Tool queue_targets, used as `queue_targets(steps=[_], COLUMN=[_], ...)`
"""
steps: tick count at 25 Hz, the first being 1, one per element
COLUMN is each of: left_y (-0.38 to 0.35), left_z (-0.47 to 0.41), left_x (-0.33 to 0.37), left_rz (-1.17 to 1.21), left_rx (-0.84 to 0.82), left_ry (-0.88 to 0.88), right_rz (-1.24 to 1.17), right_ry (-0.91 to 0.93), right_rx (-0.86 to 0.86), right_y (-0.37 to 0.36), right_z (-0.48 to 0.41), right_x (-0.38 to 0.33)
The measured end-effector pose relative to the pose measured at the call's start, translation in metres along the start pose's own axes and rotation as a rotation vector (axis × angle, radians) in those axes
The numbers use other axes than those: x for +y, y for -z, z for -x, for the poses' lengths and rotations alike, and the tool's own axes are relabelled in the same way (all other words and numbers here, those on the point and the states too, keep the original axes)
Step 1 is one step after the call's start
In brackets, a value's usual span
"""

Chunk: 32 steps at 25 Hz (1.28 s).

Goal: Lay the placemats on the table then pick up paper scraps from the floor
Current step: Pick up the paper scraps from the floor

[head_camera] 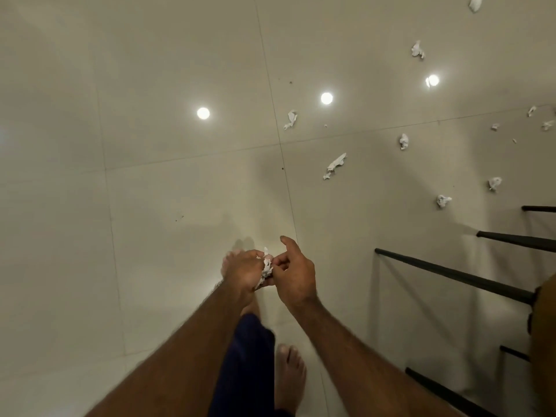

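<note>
My left hand (242,270) grips a bunch of white paper scraps (266,267) low in the middle of the view. My right hand (293,273) is right beside it, its thumb and curled fingers touching the same bunch, the index finger sticking up. Several more crumpled white scraps lie on the pale tiled floor ahead to the right: a long one (334,166), one (290,119) near a tile joint, one (403,141) and one (443,201) close to the chair legs. No placemats or tabletop are visible.
Black chair or table legs (451,270) and a brown wooden seat edge (544,326) stand at the right. My bare foot (289,374) and dark trouser leg (243,365) are below my arms. Ceiling lights reflect on the glossy tiles (203,113).
</note>
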<state>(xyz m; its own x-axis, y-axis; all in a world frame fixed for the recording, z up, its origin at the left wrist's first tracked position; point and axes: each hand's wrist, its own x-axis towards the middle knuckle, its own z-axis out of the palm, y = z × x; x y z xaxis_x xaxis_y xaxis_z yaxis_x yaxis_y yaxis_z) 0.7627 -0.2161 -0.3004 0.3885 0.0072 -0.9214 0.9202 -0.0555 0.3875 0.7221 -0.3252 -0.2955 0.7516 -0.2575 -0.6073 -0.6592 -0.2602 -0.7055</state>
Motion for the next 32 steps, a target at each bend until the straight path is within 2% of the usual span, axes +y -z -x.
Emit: queue_targets(steps=[8, 15, 19, 22, 25, 29, 32], left_y=[-0.013, -0.046, -0.068, -0.081, -0.087, -0.082, -0.083], left_z=[-0.056, -0.124, -0.177, -0.208, -0.231, -0.251, -0.255], left_x=[0.089, 0.136, 0.142, 0.136, 0.13, 0.122, 0.122], left_rz=[-0.158, -0.289, -0.282, -0.3, -0.342, -0.339, -0.337], left_rx=[-0.066, -0.068, 0.007, 0.008, 0.017, 0.01, 0.024], left_ry=[-0.006, -0.057, -0.078, -0.067, -0.044, -0.03, -0.021], right_rz=[0.348, 0.58, 0.647, 0.738, 0.822, 0.821, 0.812], right_ry=[0.105, 0.043, 0.023, 0.09, 0.062, 0.028, 0.089], right_rx=[-0.093, 0.005, 0.125, 0.153, 0.138, 0.126, 0.214], right_y=[0.031, 0.075, 0.094, 0.103, 0.104, 0.093, 0.087], right_z=[-0.085, -0.193, -0.271, -0.326, -0.37, -0.39, -0.385], right_x=[-0.039, -0.001, 0.027, 0.037, 0.042, 0.066, 0.079])
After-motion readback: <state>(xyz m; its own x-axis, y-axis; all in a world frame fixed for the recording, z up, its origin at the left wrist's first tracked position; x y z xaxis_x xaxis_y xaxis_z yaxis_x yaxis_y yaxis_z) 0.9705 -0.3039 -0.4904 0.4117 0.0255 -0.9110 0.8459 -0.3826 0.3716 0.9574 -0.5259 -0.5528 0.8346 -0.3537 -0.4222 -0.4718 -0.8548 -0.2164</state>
